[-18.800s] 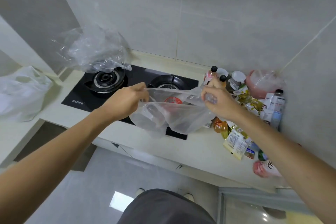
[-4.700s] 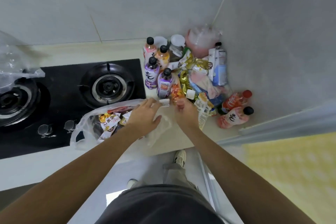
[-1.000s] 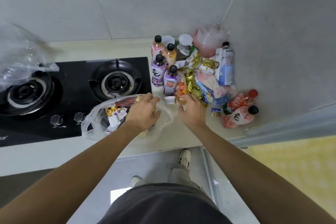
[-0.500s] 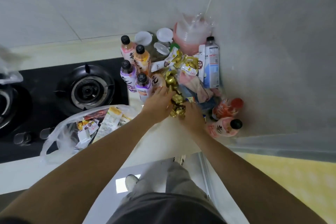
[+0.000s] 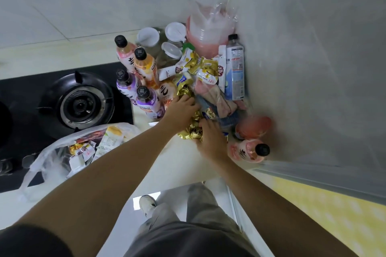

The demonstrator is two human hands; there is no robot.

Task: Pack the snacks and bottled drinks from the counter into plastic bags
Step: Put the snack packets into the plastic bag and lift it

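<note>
A pile of snacks and bottled drinks fills the counter's right corner. My left hand (image 5: pixel 181 110) and my right hand (image 5: pixel 211 137) both grip a string of gold-wrapped snacks (image 5: pixel 193 130) at the pile's front edge. Several upright bottles (image 5: pixel 146 102) with black caps stand just left of my left hand. Two pink bottles (image 5: pixel 248 150) lie on their sides right of my right hand. A clear plastic bag (image 5: pixel 69 152) holding several snack packets lies open on the counter at the left, beside my left forearm.
A black gas hob (image 5: pixel 77 102) lies left of the bottles. White-lidded jars (image 5: pixel 173 33), a pink bag (image 5: pixel 208 27) and a water bottle (image 5: pixel 236 67) stand at the back against the tiled walls. The counter's front edge (image 5: pixel 167 181) runs under my arms.
My left hand left the bag's mouth and joined the right at the pile. Both hands now hold the gold snack string, drawn slightly toward the counter's front.
</note>
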